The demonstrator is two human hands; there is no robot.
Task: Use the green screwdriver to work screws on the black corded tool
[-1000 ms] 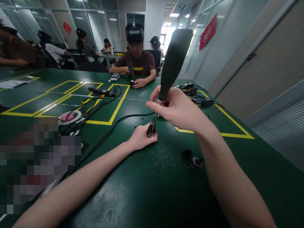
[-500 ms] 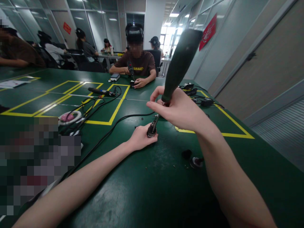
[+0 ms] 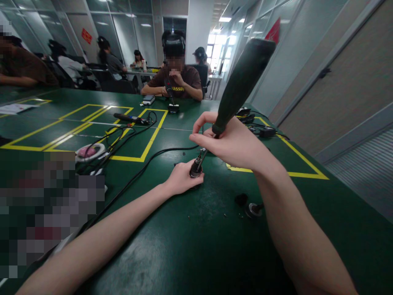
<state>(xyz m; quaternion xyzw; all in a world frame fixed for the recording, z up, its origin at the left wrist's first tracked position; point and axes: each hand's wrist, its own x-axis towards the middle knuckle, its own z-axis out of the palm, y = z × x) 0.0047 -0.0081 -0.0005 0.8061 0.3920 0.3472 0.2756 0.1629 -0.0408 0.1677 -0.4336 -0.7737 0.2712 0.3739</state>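
Note:
My left hand [image 3: 181, 179] is closed around a dark cylindrical tool [image 3: 195, 169] with a metal collar, its front end pointing up; a black cable runs near it. My right hand [image 3: 235, 143] pinches a screwdriver [image 3: 245, 84] just below its big dark green handle. The handle leans up and to the right, above the hand. Its thin shaft slopes down to the metal end of the cylindrical tool; exactly where the tip touches is too small to tell. Nearer me lie a round dark part with a metal ring [image 3: 254, 210] and a small black piece [image 3: 241, 199].
Tiny screw-like bits [image 3: 225, 215] are scattered on the green table [image 3: 159, 246]. Black cables [image 3: 135, 174] cross at left, near a white ring-shaped object [image 3: 91, 152]. More cables and a black box [image 3: 267, 132] lie at right. Opposite sits a person [image 3: 175, 82] with a power screwdriver [image 3: 168, 88].
The screwdriver's handle has swung a little to the right in my right hand. My left hand stays put. The person opposite has raised one hand from the small black object toward the face.

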